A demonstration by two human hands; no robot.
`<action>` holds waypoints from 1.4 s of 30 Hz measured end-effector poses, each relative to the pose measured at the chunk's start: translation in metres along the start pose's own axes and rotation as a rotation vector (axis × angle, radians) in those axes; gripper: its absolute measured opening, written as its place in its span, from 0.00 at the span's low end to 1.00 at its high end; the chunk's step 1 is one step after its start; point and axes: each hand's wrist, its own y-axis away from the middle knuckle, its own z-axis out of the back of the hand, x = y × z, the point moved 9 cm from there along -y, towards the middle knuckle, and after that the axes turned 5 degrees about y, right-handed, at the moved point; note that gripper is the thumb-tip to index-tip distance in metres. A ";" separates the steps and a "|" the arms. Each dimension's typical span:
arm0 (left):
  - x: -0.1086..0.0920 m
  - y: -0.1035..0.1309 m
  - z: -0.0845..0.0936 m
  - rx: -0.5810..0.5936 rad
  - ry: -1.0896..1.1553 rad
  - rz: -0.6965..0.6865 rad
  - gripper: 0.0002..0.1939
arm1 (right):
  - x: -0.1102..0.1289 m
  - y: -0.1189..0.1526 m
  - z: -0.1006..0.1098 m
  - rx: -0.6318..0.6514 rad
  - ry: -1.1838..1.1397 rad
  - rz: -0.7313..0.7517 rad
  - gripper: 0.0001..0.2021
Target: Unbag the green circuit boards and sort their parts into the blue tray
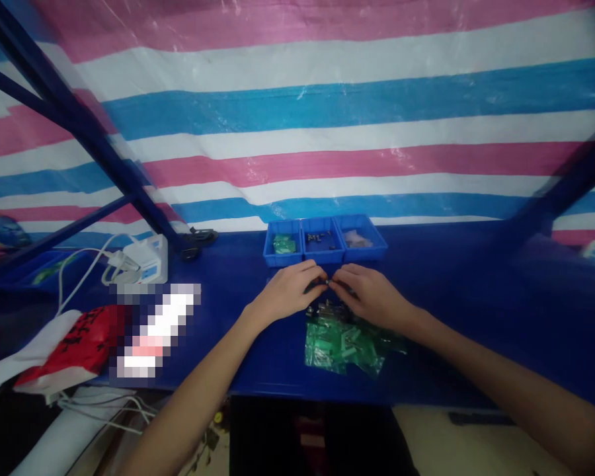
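Observation:
Above the blue table, my left hand (293, 288) and my right hand (369, 295) meet at their fingertips. Both are closed in a pinch around a tiny dark part (328, 282), too small to name. Just below them lie green plastic packets (344, 344) with small pieces inside, and some dark metal bits at their upper edge. Behind the hands stand three blue bins: the left bin (283, 260) holds green packets, the middle bin (323, 254) small metal parts, the right bin (363, 252) pale pinkish packets.
A white power strip (153, 259) with cables sits at the left back, near dark objects (201, 237). A red and white bag (82, 344) lies at the left edge. Blue metal frame bars (104, 158) rise on the left. A striped sheet (337, 106) hangs behind the table (476, 297).

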 end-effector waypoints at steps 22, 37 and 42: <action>-0.011 0.001 0.005 -0.061 -0.166 -0.081 0.13 | -0.001 -0.005 0.008 -0.047 -0.359 -0.083 0.13; -0.005 -0.001 0.002 -0.057 -0.212 -0.009 0.15 | -0.001 -0.002 0.019 -0.164 -0.245 -0.008 0.02; -0.009 -0.003 0.001 -0.032 -0.166 0.032 0.17 | 0.004 0.003 0.023 -0.251 -0.178 0.013 0.05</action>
